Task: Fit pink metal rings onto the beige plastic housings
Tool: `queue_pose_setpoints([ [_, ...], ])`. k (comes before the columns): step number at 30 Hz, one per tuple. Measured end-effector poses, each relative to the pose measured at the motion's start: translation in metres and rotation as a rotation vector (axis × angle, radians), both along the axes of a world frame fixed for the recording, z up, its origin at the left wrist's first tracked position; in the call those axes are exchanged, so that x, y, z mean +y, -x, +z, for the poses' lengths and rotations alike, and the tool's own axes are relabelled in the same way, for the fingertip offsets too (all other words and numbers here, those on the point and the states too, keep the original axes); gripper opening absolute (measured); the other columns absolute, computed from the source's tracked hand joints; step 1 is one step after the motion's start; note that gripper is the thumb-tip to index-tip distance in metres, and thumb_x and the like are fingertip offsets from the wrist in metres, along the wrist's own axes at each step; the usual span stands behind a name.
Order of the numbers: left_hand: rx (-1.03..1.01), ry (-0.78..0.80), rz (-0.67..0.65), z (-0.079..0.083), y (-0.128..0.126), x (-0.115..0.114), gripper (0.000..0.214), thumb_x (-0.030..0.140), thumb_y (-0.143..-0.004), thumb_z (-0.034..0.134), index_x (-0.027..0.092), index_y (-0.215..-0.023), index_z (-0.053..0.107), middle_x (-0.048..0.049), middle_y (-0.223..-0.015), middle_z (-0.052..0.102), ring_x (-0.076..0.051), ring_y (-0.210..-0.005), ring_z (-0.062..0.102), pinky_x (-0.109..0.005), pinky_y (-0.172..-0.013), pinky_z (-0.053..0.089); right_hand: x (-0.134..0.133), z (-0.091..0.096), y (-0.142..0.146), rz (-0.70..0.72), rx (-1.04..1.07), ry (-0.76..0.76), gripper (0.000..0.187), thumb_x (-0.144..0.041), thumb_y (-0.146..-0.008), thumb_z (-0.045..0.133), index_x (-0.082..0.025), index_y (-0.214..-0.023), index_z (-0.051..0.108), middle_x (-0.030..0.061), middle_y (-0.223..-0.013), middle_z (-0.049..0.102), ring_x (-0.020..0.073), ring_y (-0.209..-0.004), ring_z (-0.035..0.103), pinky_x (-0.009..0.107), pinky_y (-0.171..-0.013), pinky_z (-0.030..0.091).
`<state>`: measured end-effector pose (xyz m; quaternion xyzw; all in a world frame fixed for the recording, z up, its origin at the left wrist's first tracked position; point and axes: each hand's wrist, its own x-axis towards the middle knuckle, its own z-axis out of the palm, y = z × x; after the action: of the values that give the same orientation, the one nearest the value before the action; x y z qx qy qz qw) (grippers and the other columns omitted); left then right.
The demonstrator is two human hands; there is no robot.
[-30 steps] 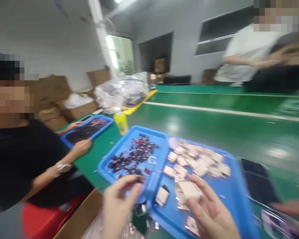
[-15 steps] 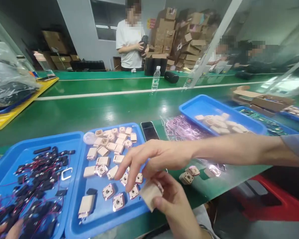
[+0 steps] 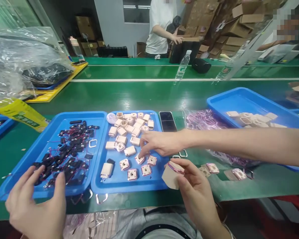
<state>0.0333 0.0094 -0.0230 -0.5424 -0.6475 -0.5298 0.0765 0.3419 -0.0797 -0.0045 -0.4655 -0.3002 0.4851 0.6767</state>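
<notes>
My right hand [image 3: 198,191] grips a beige plastic housing [image 3: 170,177] with a shiny pinkish rim, tilted, just off the right edge of the middle blue tray [image 3: 129,189]. My left hand [image 3: 38,205] has fingers spread over the near end of the left blue tray [image 3: 103,124]. Small black parts with red wires [image 3: 67,146] lie under its fingertips; whether it touches them I cannot tell. Another person's hand [image 3: 161,142] reaches from the right into the middle tray, its fingertips at a beige housing with a metal-rimmed square face [image 3: 140,158]. Several similar housings lie there.
A phone [image 3: 167,121] lies behind the middle tray. To the right are a bag of pinkish frames [image 3: 201,121], loose housings [image 3: 212,168] and another blue tray [image 3: 241,94]. A yellow-labelled bottle [image 3: 22,114] lies at left. A person in white [image 3: 158,39] stands across the green table.
The view has swung left and downward. More of my left hand shows, over the black parts. The other person's hand has moved away from my right hand, which still holds the beige housing.
</notes>
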Motion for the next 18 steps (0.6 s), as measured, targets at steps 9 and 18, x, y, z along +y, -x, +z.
queue_pose_setpoints([
  [9,-0.015,-0.026,-0.394,0.006,-0.066,-0.032,0.023,0.016,-0.088,0.067,0.021,-0.110,0.070,-0.0074,-0.124,0.067,-0.028,-0.129,0.054,-0.048,-0.116,0.036,-0.028,-0.016,0.002,-0.149,-0.022,0.078,0.034,-0.046,-0.087,0.078,-0.031,-0.117,0.071,0.0033,-0.096,0.070,0.0151,-0.069,0.064,0.021,-0.065,0.056],
  [18,-0.175,0.228,-0.797,-0.007,-0.102,-0.046,0.026,0.014,-0.088,0.066,0.030,-0.108,0.070,-0.0025,-0.119,0.069,-0.025,-0.123,0.057,-0.041,-0.110,0.042,-0.028,-0.007,0.014,-0.177,-0.096,0.150,0.030,-0.035,-0.074,0.090,-0.024,-0.097,0.074,0.0048,-0.095,0.070,0.0188,-0.083,0.066,0.024,-0.074,0.057],
])
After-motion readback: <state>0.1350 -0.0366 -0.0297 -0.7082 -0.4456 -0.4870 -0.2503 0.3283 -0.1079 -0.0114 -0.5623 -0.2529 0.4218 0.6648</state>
